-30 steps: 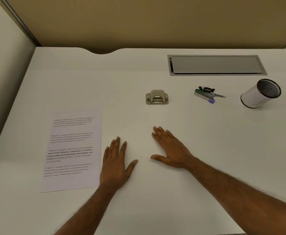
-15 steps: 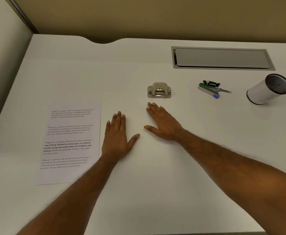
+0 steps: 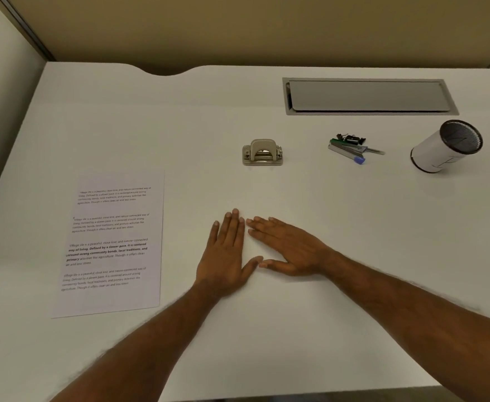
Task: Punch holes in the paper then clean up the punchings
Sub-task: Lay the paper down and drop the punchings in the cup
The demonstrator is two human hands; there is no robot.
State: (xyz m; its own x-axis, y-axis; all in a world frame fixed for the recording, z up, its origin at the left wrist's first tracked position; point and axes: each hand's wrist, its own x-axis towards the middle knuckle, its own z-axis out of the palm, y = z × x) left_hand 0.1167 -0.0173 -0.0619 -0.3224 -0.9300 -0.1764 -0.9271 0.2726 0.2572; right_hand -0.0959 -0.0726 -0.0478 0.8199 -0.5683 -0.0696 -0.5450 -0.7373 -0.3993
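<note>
Your left hand (image 3: 226,256) lies flat and palm-down on the white desk (image 3: 267,343), fingers straight and together, thumb spread out to the right; it grips nothing. Your right hand (image 3: 290,250) is just beside it, also flat with the fingers extended and pointing far-left, empty as well. The two index fingertips sit very close at the far end and the two thumb tips nearly meet at the near end, so the hands frame a small patch of bare desk between them; you cannot tell whether they actually touch. Both forearms reach in from the near edge. Across the far right of the desk runs a long grey cable hatch (image 3: 368,95) set flush into the surface. To the left of your hands, well apart from them, the paper (image 3: 110,242) lies flat, a printed sheet with four blocks of text, its long side running near to far. Far right, a white pen holder (image 3: 441,149) lies on its side with its dark mesh opening showing. Straight beyond your hands, clear of the fingertips, the beige hole punch (image 3: 262,153) sits upright on the desk. Between it and the holder lies a small cluster of pens (image 3: 351,147), with a black clip among them. Any punchings are too small to make out.
</note>
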